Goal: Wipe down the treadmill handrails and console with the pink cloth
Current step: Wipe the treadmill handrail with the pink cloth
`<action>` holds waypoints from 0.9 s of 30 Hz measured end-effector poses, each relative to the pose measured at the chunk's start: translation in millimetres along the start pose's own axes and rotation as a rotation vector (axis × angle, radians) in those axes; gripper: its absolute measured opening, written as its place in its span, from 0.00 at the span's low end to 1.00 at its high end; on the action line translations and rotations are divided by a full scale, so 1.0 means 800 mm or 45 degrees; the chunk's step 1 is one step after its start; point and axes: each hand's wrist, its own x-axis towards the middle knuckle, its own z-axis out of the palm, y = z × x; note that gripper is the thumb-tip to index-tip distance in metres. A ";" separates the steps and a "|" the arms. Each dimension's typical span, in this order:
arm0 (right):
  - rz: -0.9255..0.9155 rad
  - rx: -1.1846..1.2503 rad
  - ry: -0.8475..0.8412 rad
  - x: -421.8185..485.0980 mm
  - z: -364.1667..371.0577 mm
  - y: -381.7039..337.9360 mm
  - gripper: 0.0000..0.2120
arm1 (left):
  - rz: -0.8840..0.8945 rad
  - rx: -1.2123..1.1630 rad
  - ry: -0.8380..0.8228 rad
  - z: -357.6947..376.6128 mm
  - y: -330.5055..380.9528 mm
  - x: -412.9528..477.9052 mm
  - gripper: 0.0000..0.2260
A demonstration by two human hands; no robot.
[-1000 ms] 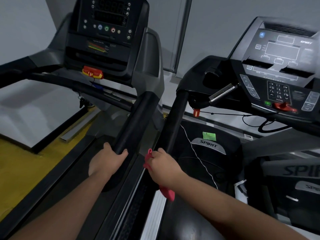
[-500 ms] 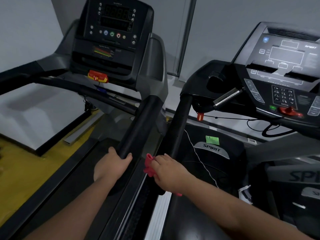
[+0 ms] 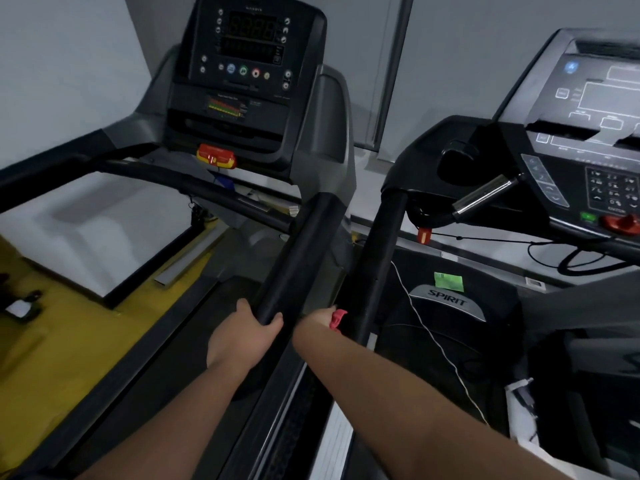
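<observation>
Handrail (image 3: 301,258) gripped by left hand (image 3: 242,336), pink cloth (image 3: 337,318) held in right hand (image 3: 313,323), neighbouring post (image 3: 381,258) alongside

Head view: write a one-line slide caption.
Left hand grips the treadmill handrail; right hand holds the pink cloth beside it.

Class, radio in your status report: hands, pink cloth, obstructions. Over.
Left hand grips left treadmill's black handrail. Right hand holds pink cloth beside Spirit treadmill's handrail. White cord hangs close by.

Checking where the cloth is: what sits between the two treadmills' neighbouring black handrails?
In the head view, the right hand, gripping the pink cloth, sits between the left treadmill's handrail and the right treadmill's handrail.
</observation>
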 end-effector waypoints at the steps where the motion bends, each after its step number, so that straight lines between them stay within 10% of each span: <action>1: -0.011 -0.079 -0.082 -0.002 -0.002 -0.001 0.17 | 0.002 -0.010 -0.007 0.000 0.000 0.000 0.29; 10: -0.622 0.450 0.658 -0.112 0.029 0.059 0.13 | 0.013 -0.064 -0.004 -0.002 0.003 0.004 0.20; 16: -0.493 0.407 0.677 -0.112 0.023 0.060 0.13 | 0.031 -0.073 -0.010 -0.001 0.002 0.004 0.21; 23: -0.087 -0.022 0.025 -0.066 -0.020 0.022 0.24 | 0.038 -0.102 -0.013 -0.001 0.000 0.005 0.26; 27: -0.178 -0.063 0.075 -0.093 -0.021 0.025 0.24 | 0.049 -0.106 -0.014 -0.001 0.000 0.005 0.27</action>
